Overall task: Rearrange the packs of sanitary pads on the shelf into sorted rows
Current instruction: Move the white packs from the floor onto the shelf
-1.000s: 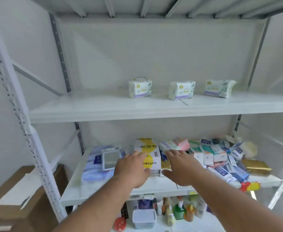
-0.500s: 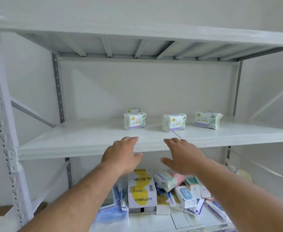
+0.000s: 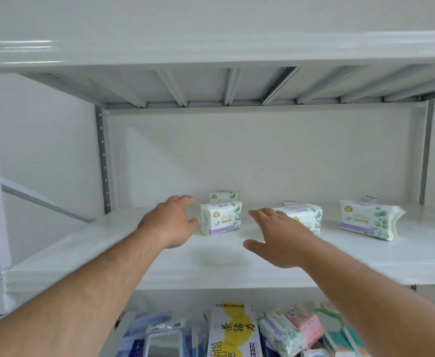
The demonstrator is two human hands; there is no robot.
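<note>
Head view looks forward into a white metal shelf unit (image 3: 211, 264), and both bare arms reach over its middle board. On this board stand four white soft plastic packs of sanitary pads with green leaf print and a purple band. The left front pack (image 3: 220, 218) stands upright, and a smaller-looking pack (image 3: 224, 195) is just behind it, mostly hidden. The middle pack (image 3: 305, 216) lies a little to the right, partly covered by the right hand. The right pack (image 3: 370, 219) stands well apart from the others, turned slightly at an angle.

The left hand (image 3: 170, 222) is just beside the left front pack, on its left side; the fingers are straight and a little apart, the thumb points toward the pack. Whether the thumb touches the pack I cannot tell. The right hand (image 3: 280, 238) is in front of the middle pack with fingers stretched and spread, thumb out to the left, and it holds nothing.

Below, on the lower board, lies a mixed heap: a white and yellow box with black characters (image 3: 233, 331), a pink pack (image 3: 305, 323), blue packets (image 3: 144, 338) and another leaf-print pack (image 3: 278, 333).
</note>
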